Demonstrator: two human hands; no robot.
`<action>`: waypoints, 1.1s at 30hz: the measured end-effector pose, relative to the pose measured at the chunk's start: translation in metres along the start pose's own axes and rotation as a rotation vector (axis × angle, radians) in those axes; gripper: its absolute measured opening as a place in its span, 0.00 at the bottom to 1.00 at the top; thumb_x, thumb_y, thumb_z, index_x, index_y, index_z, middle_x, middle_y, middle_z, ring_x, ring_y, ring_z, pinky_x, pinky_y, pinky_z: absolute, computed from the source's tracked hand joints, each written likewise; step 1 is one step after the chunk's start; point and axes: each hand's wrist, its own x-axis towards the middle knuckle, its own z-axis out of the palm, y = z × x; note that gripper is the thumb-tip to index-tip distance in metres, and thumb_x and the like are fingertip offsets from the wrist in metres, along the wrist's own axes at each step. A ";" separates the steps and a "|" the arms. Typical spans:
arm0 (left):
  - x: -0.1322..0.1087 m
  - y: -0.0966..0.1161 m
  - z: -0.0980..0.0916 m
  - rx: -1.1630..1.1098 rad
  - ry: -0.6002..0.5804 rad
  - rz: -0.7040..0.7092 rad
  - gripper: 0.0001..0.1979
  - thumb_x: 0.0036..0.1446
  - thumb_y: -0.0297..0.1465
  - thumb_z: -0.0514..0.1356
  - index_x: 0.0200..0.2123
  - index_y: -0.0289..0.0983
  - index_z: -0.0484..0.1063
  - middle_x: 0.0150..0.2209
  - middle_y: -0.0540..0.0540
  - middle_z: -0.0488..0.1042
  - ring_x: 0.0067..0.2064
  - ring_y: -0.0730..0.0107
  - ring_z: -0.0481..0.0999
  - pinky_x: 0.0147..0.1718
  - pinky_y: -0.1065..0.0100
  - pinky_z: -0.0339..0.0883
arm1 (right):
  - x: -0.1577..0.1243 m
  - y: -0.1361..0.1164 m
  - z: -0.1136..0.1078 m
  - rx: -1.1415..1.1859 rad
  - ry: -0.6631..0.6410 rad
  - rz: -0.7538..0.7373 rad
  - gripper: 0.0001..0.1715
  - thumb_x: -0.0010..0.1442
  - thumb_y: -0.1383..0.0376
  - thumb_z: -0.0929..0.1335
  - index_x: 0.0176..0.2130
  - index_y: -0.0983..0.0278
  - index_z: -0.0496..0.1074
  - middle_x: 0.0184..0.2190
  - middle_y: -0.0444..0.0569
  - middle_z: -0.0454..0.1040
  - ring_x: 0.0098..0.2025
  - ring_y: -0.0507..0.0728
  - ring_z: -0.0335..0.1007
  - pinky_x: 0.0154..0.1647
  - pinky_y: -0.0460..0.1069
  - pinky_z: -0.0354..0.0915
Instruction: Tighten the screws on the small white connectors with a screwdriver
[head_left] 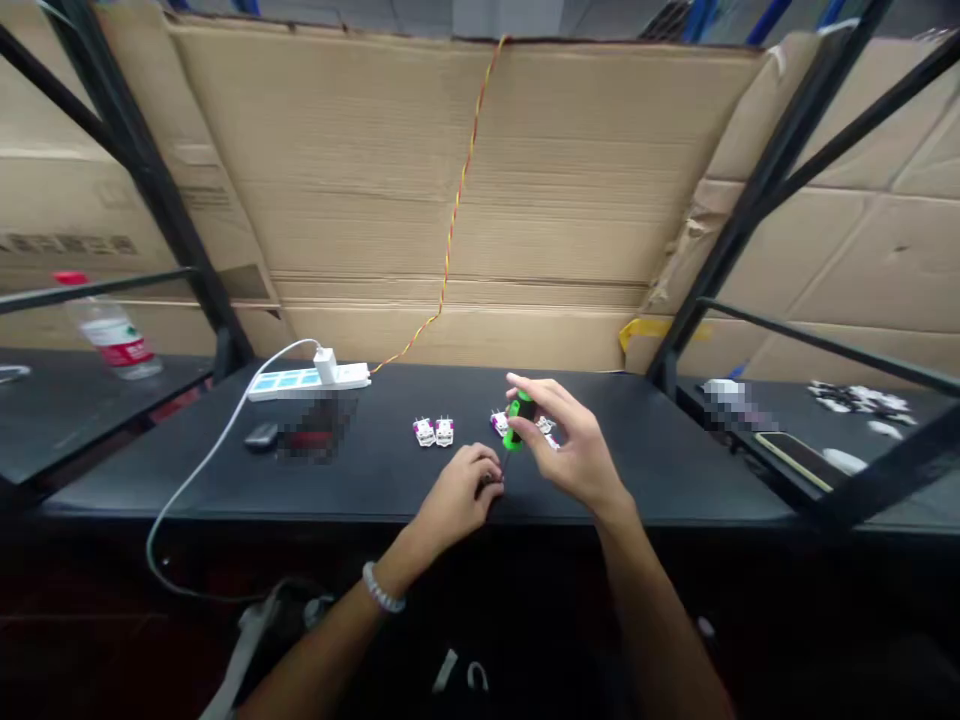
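My right hand [570,445] grips a small screwdriver with a green and black handle [517,420], held upright with its tip pointing down. My left hand [461,495] rests on the dark table [675,470], fingers curled round a small part that I cannot make out, right under the screwdriver tip. Two small white and purple parts [434,431] lie side by side just beyond my left hand. More of the same parts [500,422] sit behind the screwdriver, partly hidden by my right hand.
A white power strip [300,381] with a plugged-in charger [325,364] and white cable lies at the back left. A small dark object [261,435] lies near it. A water bottle [111,335] stands far left. A phone [795,456] and several white parts [859,400] lie at right. Cardboard walls the back.
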 end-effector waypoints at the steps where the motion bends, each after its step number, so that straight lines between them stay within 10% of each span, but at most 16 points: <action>1: 0.000 0.000 0.000 -0.006 0.002 0.000 0.06 0.61 0.22 0.63 0.34 0.38 0.74 0.45 0.43 0.76 0.48 0.59 0.75 0.52 0.56 0.73 | 0.002 0.002 0.002 -0.034 0.025 -0.008 0.22 0.70 0.63 0.71 0.62 0.54 0.75 0.48 0.51 0.78 0.43 0.58 0.76 0.45 0.53 0.76; 11: 0.001 0.000 0.000 -0.016 -0.001 -0.023 0.07 0.61 0.22 0.63 0.34 0.39 0.72 0.44 0.44 0.76 0.48 0.58 0.75 0.52 0.56 0.72 | 0.004 0.004 0.010 0.064 0.000 0.027 0.27 0.74 0.63 0.64 0.69 0.56 0.67 0.55 0.55 0.77 0.52 0.60 0.78 0.55 0.58 0.75; 17: 0.001 -0.001 0.000 -0.036 -0.008 -0.012 0.07 0.60 0.21 0.63 0.34 0.39 0.73 0.45 0.44 0.76 0.49 0.58 0.75 0.52 0.57 0.73 | 0.007 0.001 0.014 -0.128 0.149 -0.037 0.17 0.64 0.60 0.76 0.52 0.56 0.80 0.42 0.50 0.75 0.40 0.58 0.74 0.44 0.54 0.76; 22: -0.001 -0.002 0.000 -0.057 -0.014 -0.014 0.09 0.57 0.20 0.64 0.36 0.40 0.73 0.47 0.43 0.75 0.50 0.57 0.75 0.53 0.55 0.73 | 0.005 0.002 0.013 0.068 -0.010 0.001 0.26 0.72 0.64 0.66 0.67 0.55 0.68 0.57 0.56 0.75 0.53 0.61 0.78 0.55 0.58 0.75; 27: 0.000 0.001 -0.002 -0.060 -0.011 -0.044 0.10 0.56 0.19 0.62 0.37 0.40 0.71 0.44 0.44 0.74 0.47 0.58 0.74 0.50 0.56 0.73 | 0.006 0.005 0.011 -0.091 0.148 -0.015 0.17 0.65 0.60 0.75 0.53 0.56 0.79 0.42 0.50 0.76 0.42 0.59 0.75 0.45 0.55 0.77; 33: 0.001 0.002 -0.002 -0.061 -0.021 -0.060 0.11 0.55 0.19 0.63 0.36 0.40 0.70 0.45 0.44 0.75 0.47 0.58 0.75 0.50 0.57 0.73 | 0.004 0.008 0.005 0.060 -0.007 0.030 0.29 0.73 0.63 0.66 0.70 0.55 0.64 0.56 0.55 0.77 0.53 0.61 0.78 0.56 0.58 0.75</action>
